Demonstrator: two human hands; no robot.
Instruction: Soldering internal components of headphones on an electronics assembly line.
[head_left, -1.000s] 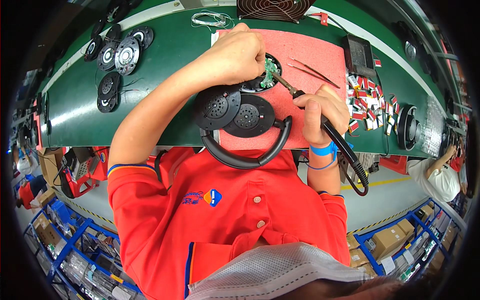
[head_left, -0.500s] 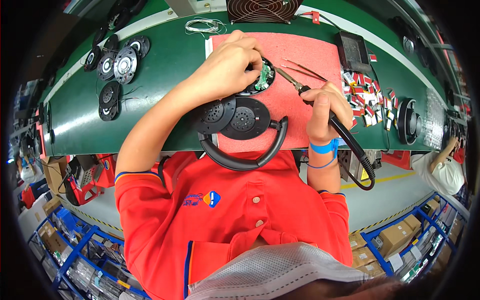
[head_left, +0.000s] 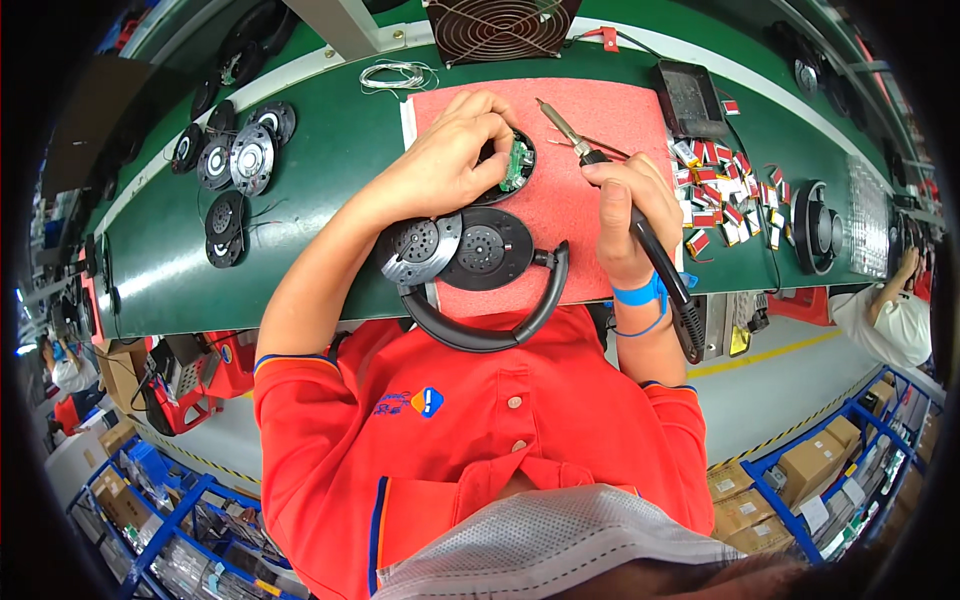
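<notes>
My right hand (head_left: 632, 210) is closed around a soldering iron (head_left: 655, 245), its bare metal tip slanting up and left over a pink foam mat (head_left: 590, 215). Beside that tip, and apart from it, lies a round black headphone ear cup (head_left: 528, 178) with a green circuit board (head_left: 517, 165) inside. Over the cup's left part my left hand (head_left: 455, 150) is closed in a pinch; what its fingers grip is hidden. Nearer me rest a black headband (head_left: 490, 335), a round black perforated plate (head_left: 487, 250) and a similar disc with a silvery rim (head_left: 420, 245) overlapping it.
Several round speaker parts (head_left: 252, 158) lie on the green bench at left. A coil of pale wire (head_left: 398, 76) and a fan grille (head_left: 500, 28) are at the back. To the right are a black tray (head_left: 690, 100), several small red-and-white battery packs (head_left: 722, 190) and another headphone (head_left: 815, 228).
The soldering iron's tip has moved away from the ear cup and now points more upward. My left hand stays at the cup. The whole view has shifted slightly.
</notes>
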